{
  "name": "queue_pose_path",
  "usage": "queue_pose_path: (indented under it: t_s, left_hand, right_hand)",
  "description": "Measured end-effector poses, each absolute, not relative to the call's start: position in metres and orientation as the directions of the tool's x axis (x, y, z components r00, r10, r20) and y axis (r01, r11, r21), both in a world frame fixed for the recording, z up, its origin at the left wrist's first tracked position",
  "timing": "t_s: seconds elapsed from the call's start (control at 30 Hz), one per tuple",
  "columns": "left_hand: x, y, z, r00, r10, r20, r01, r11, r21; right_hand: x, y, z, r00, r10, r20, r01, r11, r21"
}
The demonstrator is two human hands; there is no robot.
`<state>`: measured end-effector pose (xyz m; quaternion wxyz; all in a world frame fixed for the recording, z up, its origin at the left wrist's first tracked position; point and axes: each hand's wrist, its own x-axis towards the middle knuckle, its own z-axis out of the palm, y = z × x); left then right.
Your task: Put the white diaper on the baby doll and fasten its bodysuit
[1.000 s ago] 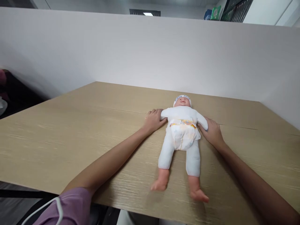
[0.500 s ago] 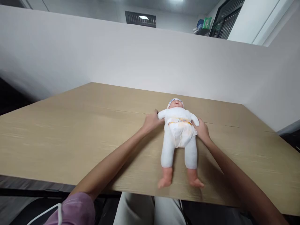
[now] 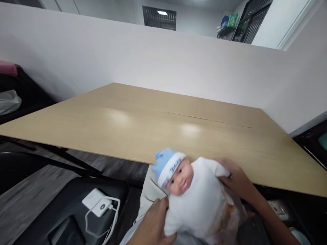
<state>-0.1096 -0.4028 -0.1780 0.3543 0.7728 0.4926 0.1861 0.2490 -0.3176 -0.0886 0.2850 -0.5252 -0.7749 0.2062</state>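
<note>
A baby doll (image 3: 201, 200) in a white suit and a blue-and-white knit cap (image 3: 167, 166) lies tilted over my lap, its head toward the left. A diaper (image 3: 227, 217) wraps its lower body, blurred by motion. My left hand (image 3: 154, 221) is closed around the doll's arm at the lower left. At the other arm, near the table's front edge, my right hand (image 3: 233, 178) grips the sleeve, its fingers partly smeared. The doll's legs are mostly hidden below.
A wooden table (image 3: 127, 126) stretches ahead to a white partition (image 3: 163, 64). At the left, a black chair (image 3: 68, 190) holds a white power bank (image 3: 98, 202) with a cable and a dark flat object (image 3: 66, 233). A white bag (image 3: 9, 102) sits at the far left.
Both hands have brought the doll from lying on its back on the table toward me, over my lap. It has turned, so its head now points left. The view has shifted too.
</note>
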Motion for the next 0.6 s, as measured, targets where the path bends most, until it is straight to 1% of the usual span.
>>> queue_pose_path:
  t_s: [0.07,0.13,0.2,0.27,0.37,0.43,0.53,0.6]
  left_hand:
    - [-0.124,-0.431,-0.198,0.469,0.874,-0.130,0.671,-0.258,0.695]
    - [-0.136,-0.444,-0.207,0.430,0.881,-0.197,0.727,-0.209,0.654]
    - [-0.142,-0.447,-0.205,0.361,0.889,-0.282,0.787,-0.128,0.603]
    - [-0.144,-0.442,-0.196,0.307,0.877,-0.370,0.840,-0.067,0.539]
    - [-0.144,-0.431,-0.182,0.263,0.837,-0.479,0.903,-0.040,0.427]
    - [-0.144,-0.428,-0.176,0.248,0.815,-0.524,0.929,-0.047,0.366]
    - [-0.146,-0.428,-0.169,0.244,0.797,-0.552,0.949,-0.079,0.306]
    - [-0.145,-0.428,-0.164,0.241,0.813,-0.531,0.961,-0.125,0.245]
  right_hand:
    - [0.236,-0.345,-0.099,-0.355,0.926,0.128,0.722,0.359,-0.591]
    - [0.222,-0.362,-0.116,-0.388,0.919,0.076,0.741,0.360,-0.567]
    - [0.209,-0.368,-0.141,-0.379,0.921,0.095,0.755,0.367,-0.544]
    - [0.202,-0.366,-0.167,-0.377,0.914,0.148,0.754,0.396,-0.524]
    - [0.198,-0.359,-0.188,-0.427,0.883,0.194,0.741,0.464,-0.486]
    - [0.199,-0.359,-0.178,-0.451,0.880,0.149,0.746,0.463,-0.478]
    - [0.200,-0.376,-0.129,-0.460,0.887,0.044,0.743,0.412,-0.528]
    - [0.202,-0.397,-0.090,-0.469,0.881,0.065,0.686,0.410,-0.600]
